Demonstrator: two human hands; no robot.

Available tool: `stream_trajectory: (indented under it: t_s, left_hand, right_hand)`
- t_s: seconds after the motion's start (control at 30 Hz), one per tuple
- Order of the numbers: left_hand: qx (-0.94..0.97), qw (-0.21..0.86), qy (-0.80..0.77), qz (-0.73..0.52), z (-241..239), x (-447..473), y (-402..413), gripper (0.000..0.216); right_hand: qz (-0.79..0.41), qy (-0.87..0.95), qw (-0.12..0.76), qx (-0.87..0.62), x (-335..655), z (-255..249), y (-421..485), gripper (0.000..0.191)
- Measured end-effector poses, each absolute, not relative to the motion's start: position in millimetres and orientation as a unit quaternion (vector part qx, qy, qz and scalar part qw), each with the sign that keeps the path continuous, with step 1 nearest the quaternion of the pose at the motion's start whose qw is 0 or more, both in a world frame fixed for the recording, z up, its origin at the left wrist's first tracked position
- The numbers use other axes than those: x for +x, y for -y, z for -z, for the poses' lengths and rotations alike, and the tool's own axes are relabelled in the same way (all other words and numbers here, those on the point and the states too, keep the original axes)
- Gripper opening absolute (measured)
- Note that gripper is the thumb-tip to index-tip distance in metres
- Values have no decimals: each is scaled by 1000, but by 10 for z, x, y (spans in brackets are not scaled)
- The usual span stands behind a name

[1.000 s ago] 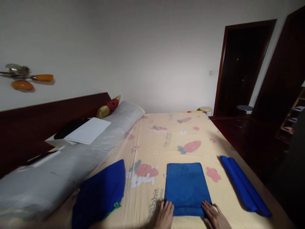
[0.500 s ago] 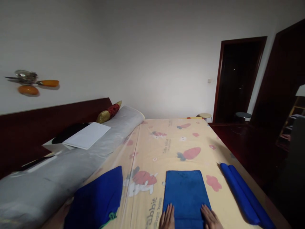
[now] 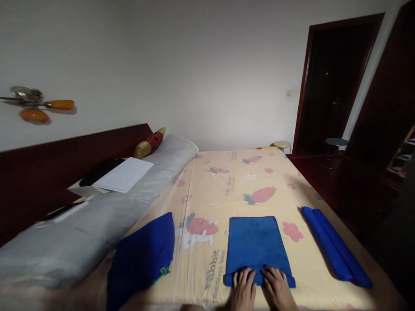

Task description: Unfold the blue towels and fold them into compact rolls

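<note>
1. Blue cloth (image 3: 257, 242), roughly rectangular, lies flat near the bottom of my head-camera view, a little right of centre. Its near edge is turned over into a narrow band.
2. I see the left hand (image 3: 243, 288) on that band, left of its middle, back upward, fingers bent and slightly spread, their tips resting on the fabric.
3. Just beside it I see the right hand (image 3: 277, 286), also back upward, fingertips on the same band, with a small gap between the two hands. I cannot tell whether either hand pinches the fabric, because the undersides of the hands are hidden.
4. Beneath everything I make out a pale yellow sheet (image 3: 207, 190), printed with pink carrots, flowers and the word "rabbit".
5. To the left, apart from the hands, lies a darker blue cloth (image 3: 142, 257) with a green mark (image 3: 164, 271) at its near edge.
6. To the right I find two blue rolls (image 3: 337, 250), side by side and slanting towards me.
7. Along the left runs a long grey cushion (image 3: 129, 211), a white board (image 3: 125, 175) partly over it. Beyond are a red-and-gold pillow (image 3: 151, 144) and a dark headboard (image 3: 78, 142).
</note>
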State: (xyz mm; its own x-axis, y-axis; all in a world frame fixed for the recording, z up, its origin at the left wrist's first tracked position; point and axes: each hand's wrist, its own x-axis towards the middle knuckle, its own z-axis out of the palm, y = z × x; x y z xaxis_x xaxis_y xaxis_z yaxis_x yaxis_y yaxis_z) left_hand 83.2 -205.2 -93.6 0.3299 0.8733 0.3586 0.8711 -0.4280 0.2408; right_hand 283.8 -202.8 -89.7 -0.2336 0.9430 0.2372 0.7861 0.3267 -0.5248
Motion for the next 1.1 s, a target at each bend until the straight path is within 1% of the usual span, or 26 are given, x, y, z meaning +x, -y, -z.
stream_trajectory:
  t_s: [0.13,0.23,0.3,0.37,0.43,0.5,0.57,0.67,0.73,0.83,0.97,1.1]
  left_hand:
    - [755,-64,-616,-214,912,457,2041,34]
    - [699,-92,-673,-222,852,353,2035,33]
    - [708,-73,-663,-233,822,418,2041,37]
    - [744,-27,-621,-245,813,537,2055,42]
    - [765,17,-593,-250,825,647,2074,45]
    - [766,43,-593,-246,842,708,2092,48]
    - [764,63,-600,-231,841,721,2100,50]
    - [766,88,-602,-208,773,701,2076,53]
    - [762,103,-607,-202,687,680,2026,49]
    - [734,124,-636,-203,546,610,1901,34]
    - [659,196,-696,-209,446,397,1704,21]
    - [640,244,-696,-214,488,172,1567,13]
  right_hand:
    - [-99,711,287,-634,3262,1055,2019,36]
    - [-72,679,295,-669,3419,1009,1995,35]
    - [-70,681,290,-669,3398,937,1987,33]
    - [-89,707,268,-648,3323,882,1997,34]
    - [-114,735,241,-623,3254,875,2029,41]
    - [-132,750,223,-609,3223,910,2071,50]
    - [-142,754,216,-603,3226,950,2100,55]
    - [-157,751,214,-604,3235,955,2079,50]
    - [-168,742,216,-613,3228,921,2018,44]
    - [-178,719,226,-633,3245,872,1891,36]
    - [-170,686,243,-664,3379,888,1763,36]
    - [-158,658,244,-695,3468,961,1755,33]
